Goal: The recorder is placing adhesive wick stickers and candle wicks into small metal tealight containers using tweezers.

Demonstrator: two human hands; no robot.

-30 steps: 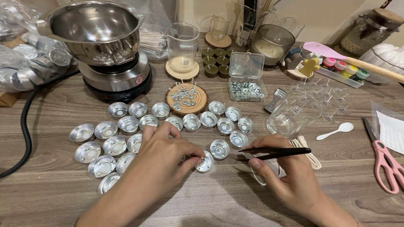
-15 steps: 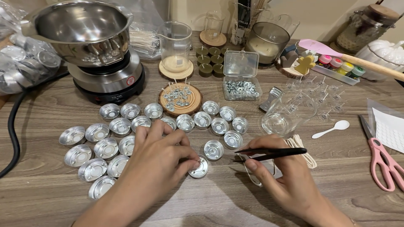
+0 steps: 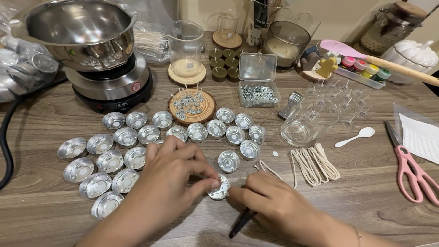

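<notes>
My left hand [image 3: 176, 171] pinches a small aluminium tealight cup [image 3: 218, 189] on the wooden table, tilting it on its edge. My right hand [image 3: 270, 203] has come in beside that cup and grips black tweezers [image 3: 240, 222], whose dark end points down towards me. The fingertips of both hands nearly meet at the cup. Several more empty tealight cups [image 3: 137, 137] lie in rows to the left and behind my left hand. Two others [image 3: 228, 161] sit just beyond the held cup.
A coil of white wick cord [image 3: 315, 161] lies right of my hands, with a tipped glass jar [image 3: 304, 123] behind it. Pink scissors [image 3: 414, 171] and a white sticker sheet [image 3: 420, 137] are far right. A steel pot [image 3: 75, 32] sits on a hotplate [image 3: 109, 87] back left.
My right hand swung left from the wick cord to the held cup and turned the tweezers so they point down. The view shifted slightly right.
</notes>
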